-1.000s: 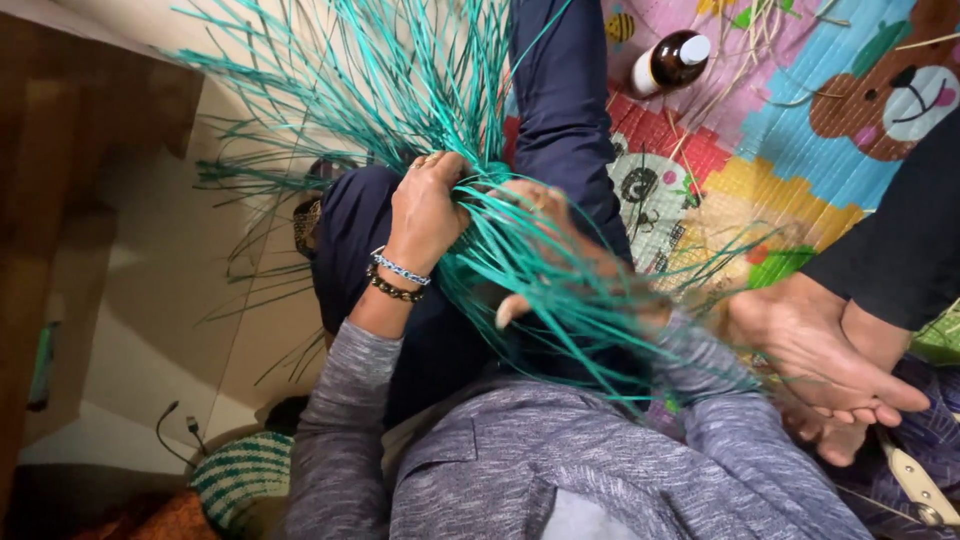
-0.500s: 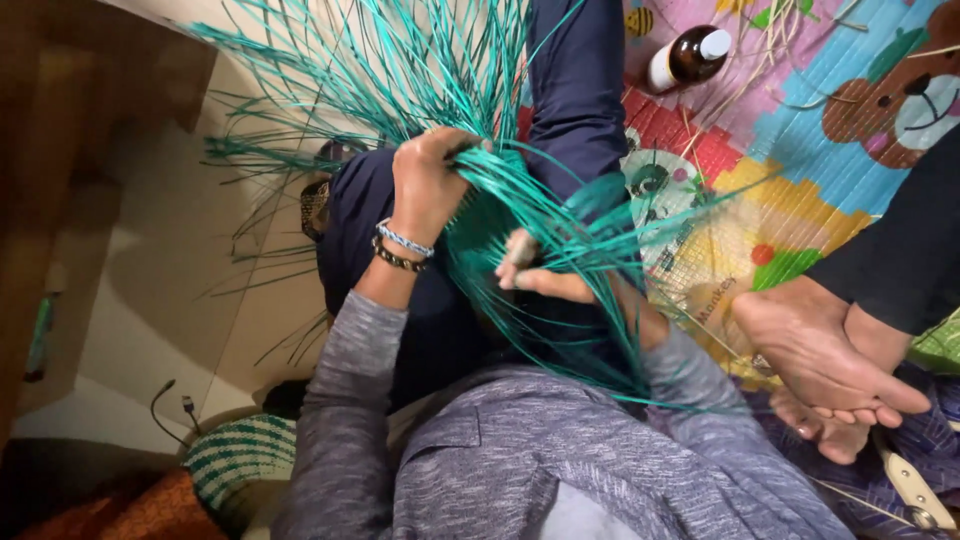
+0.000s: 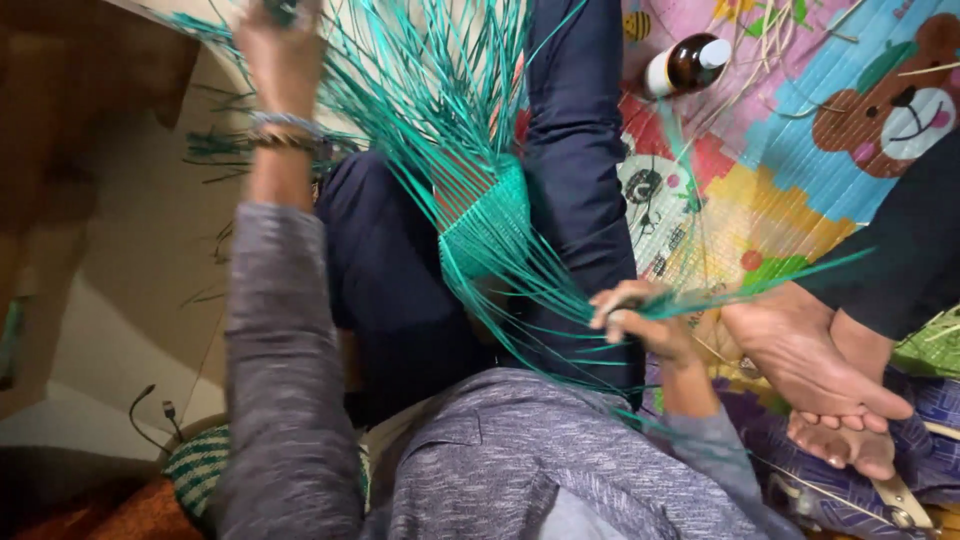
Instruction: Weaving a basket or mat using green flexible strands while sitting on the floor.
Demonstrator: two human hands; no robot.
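- Work piece: a small woven panel of teal plastic strips [image 3: 490, 222], tight-plaited in a rough square, sits over the person's dark-trousered lap at centre frame, with long loose teal strands [image 3: 420, 80] fanning up and away from it.
- Change noted: half a second ago both hands were bunched close together in the mass of strands, which hid the plaited part. The left hand [image 3: 283, 45] has since risen to the far upper left and the right hand [image 3: 640, 318] has dropped to the near right, so the strands are spread apart and the woven square is now exposed.
- Reading: the strands appear to be being separated into two groups, one drawn up, one drawn down and right.
- Left hand: fingers closed around a bunch of strands at the top edge; beaded bracelets [image 3: 280, 130] on the wrist.
- Right hand: fingers pinched shut on a few strands pulled taut towards the right.
- Surface: a colourful cartoon-printed floor mat [image 3: 800, 190], far right, carries a brown glass bottle with a white cap [image 3: 685, 62] and scattered pale strips.
- Another person's bare feet [image 3: 820, 375] rest on the mat at the right, just beside the right hand.
- Room: pale floor at left, dim brown furniture beyond; a teal-and-white striped woven item [image 3: 195, 470] lies near left.
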